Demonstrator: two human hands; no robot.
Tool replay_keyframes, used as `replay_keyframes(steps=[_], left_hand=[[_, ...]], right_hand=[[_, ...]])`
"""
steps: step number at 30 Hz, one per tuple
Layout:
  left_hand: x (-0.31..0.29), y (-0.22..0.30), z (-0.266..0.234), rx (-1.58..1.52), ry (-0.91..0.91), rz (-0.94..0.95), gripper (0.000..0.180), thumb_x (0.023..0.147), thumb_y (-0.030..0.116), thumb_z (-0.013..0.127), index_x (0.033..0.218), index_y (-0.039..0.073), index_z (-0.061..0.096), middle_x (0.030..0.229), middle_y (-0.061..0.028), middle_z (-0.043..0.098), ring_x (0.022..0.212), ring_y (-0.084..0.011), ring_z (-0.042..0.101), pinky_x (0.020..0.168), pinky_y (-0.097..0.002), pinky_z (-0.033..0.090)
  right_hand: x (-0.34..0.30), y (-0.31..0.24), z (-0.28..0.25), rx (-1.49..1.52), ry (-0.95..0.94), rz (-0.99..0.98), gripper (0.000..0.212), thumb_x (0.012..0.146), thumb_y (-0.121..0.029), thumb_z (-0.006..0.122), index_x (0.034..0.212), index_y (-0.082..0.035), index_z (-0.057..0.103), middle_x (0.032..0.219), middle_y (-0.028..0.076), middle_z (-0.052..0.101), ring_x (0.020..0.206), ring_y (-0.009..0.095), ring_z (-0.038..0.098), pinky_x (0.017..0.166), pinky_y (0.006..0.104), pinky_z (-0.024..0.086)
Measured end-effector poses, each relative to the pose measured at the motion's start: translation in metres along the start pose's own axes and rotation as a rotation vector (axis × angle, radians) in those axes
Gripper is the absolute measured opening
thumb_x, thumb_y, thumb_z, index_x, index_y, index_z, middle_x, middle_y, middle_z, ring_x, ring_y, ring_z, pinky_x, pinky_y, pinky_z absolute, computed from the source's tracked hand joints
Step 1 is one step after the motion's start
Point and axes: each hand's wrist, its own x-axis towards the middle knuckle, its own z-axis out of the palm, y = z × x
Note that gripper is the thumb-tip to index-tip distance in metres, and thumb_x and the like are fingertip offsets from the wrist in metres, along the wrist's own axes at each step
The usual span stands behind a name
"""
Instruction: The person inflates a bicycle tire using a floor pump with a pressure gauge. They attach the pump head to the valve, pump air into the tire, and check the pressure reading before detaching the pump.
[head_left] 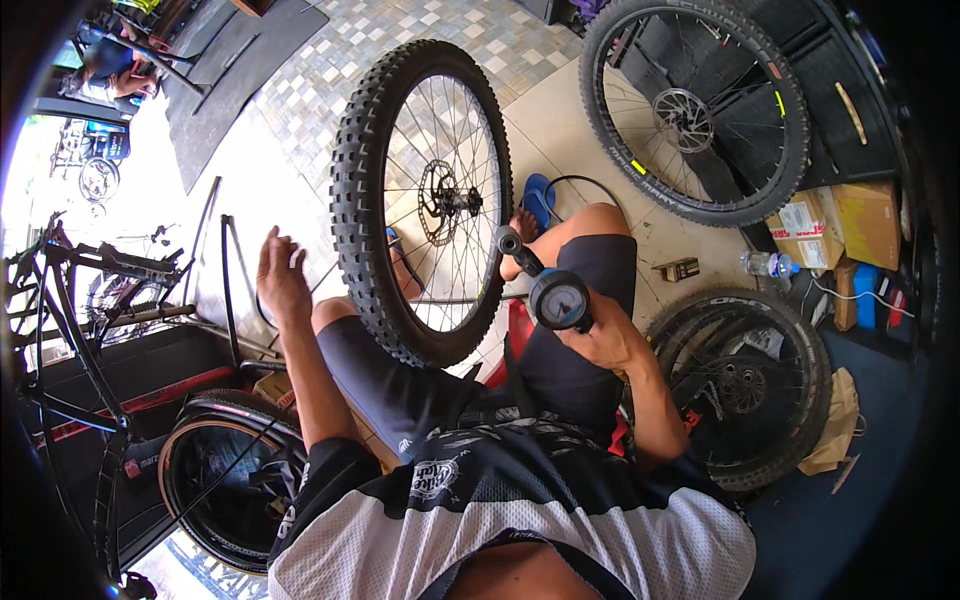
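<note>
A bicycle wheel with a knobby black tyre (362,205) stands upright between my knees. Its brake disc (437,203) and spokes show. To the right of the tyre, my right hand (612,338) is closed round a tyre pressure gauge (561,302), with the round dial tilted up toward me. The gauge's jointed head (509,241) points toward the wheel and overlaps its right edge in the picture; whether they touch, I cannot tell. My left hand (284,278) is raised to the left of the tyre, apart from it, with loosely bent fingers and nothing in it.
Another wheel (597,125) leans at the back right; a further one (815,400) lies right of my leg. Cardboard boxes (868,222) and a plastic bottle (768,264) sit beyond. A small box (678,270) is on the tiles. Left stand a bike frame (85,375) and a tan-edged tyre (170,465).
</note>
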Motion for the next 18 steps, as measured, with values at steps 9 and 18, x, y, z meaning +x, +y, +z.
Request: replay_keyframes(steps=[9,18], left_hand=[[-0.132,0.043,0.124,-0.223,-0.397,0.043,0.023,0.107,0.010,0.063,0.122,-0.007,0.069,0.105,-0.0187,0.074,0.090,-0.0247,0.073,0.076,-0.0369,0.064],[-0.195,0.005,0.207,-0.540,-0.481,-0.622,0.043,0.114,0.052,0.042,0.112,0.011,0.054,0.119,-0.0267,0.071,0.105,-0.0408,0.073,0.094,-0.0511,0.058]], right_hand=[[-0.011,-0.018,0.010,0.048,0.003,-0.196,0.055,0.085,-0.006,0.075,0.137,-0.005,0.058,0.122,0.017,0.072,0.112,0.035,0.071,0.099,0.0397,0.053],[-0.012,-0.017,0.024,0.007,-0.032,-0.261,0.054,0.085,-0.010,0.080,0.135,-0.005,0.058,0.121,0.020,0.071,0.113,0.039,0.070,0.097,0.0429,0.054]])
